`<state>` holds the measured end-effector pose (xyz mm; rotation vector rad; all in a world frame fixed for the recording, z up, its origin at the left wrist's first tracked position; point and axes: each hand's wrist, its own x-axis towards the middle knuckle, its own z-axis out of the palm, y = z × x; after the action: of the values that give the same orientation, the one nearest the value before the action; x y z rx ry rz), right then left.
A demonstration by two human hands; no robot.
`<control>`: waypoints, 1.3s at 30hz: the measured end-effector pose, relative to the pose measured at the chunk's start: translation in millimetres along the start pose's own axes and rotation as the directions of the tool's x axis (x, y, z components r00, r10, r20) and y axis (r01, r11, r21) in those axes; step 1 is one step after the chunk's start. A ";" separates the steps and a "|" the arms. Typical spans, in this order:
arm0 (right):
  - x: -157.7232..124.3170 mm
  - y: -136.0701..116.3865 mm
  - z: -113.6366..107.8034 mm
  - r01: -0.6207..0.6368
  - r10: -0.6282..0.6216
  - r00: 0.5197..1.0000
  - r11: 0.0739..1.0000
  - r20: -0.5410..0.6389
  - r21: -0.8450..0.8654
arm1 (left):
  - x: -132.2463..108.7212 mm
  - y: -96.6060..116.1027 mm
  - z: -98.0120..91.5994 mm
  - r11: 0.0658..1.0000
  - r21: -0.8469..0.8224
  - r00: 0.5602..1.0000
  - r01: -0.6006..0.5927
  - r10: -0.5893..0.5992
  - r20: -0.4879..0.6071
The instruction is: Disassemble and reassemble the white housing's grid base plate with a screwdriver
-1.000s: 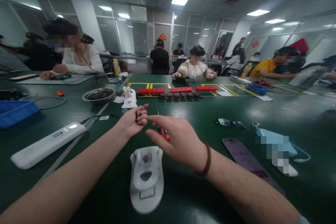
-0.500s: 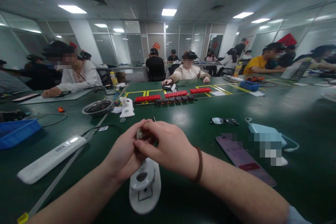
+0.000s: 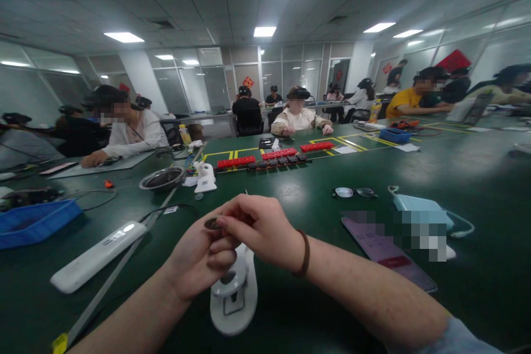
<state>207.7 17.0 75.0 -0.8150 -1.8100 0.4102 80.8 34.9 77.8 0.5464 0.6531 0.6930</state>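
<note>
My two hands meet above the green table in the middle of the view. In my right hand (image 3: 265, 224), the thumb and fingers pinch a small dark round disc (image 3: 212, 223). My left hand (image 3: 203, 257) has its fingers curled in under my right hand, and the disc lies against its thumb side. Whatever those curled fingers hold is hidden. A thin rod tip (image 3: 246, 192) shows just beyond my right hand; where it leads cannot be seen. Below my hands lies a white oval-based device (image 3: 234, 310) with a ring-shaped part and a wire bracket, partly covered by them.
Left are a long white device (image 3: 97, 257), a blue tray (image 3: 37, 224) and a metal bowl (image 3: 161, 178). A white part (image 3: 204, 178) and red strips (image 3: 279, 153) lie ahead. Glasses (image 3: 354, 192), a phone (image 3: 385, 251) and a light-blue case (image 3: 423, 213) lie right. Co-workers sit around.
The disc has turned from edge-on to showing its dark flat face. My left fingers now show curled beneath my right hand. The view has tilted up slightly. A co-worker opposite has drawn a hand back.
</note>
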 end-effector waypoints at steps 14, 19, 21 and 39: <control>7.2 11.3 -11.6 -0.039 0.054 0.992 0.991 -0.114 0.131 | -10.5 -7.5 -115.6 -0.206 0.949 0.898 -0.240 0.323 0.298; 7.0 27.0 1.1 -0.163 0.168 0.985 0.980 -0.033 0.115 | 19.6 -7.4 -93.9 -0.530 0.800 0.919 -0.280 0.093 0.383; 8.3 31.8 2.8 -0.188 0.192 0.981 0.974 -0.020 0.126 | 27.6 -0.9 -86.8 -0.548 0.794 0.899 -0.263 0.159 0.408; 4.9 69.0 26.8 -0.081 0.206 0.934 0.918 0.292 -0.387 | 63.1 3.3 -124.6 0.485 0.843 0.963 -0.235 0.234 0.135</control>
<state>205.2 72.0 25.3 -1.2069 -2.1841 0.3154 29.4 112.4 -26.4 1.6086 0.9238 0.5832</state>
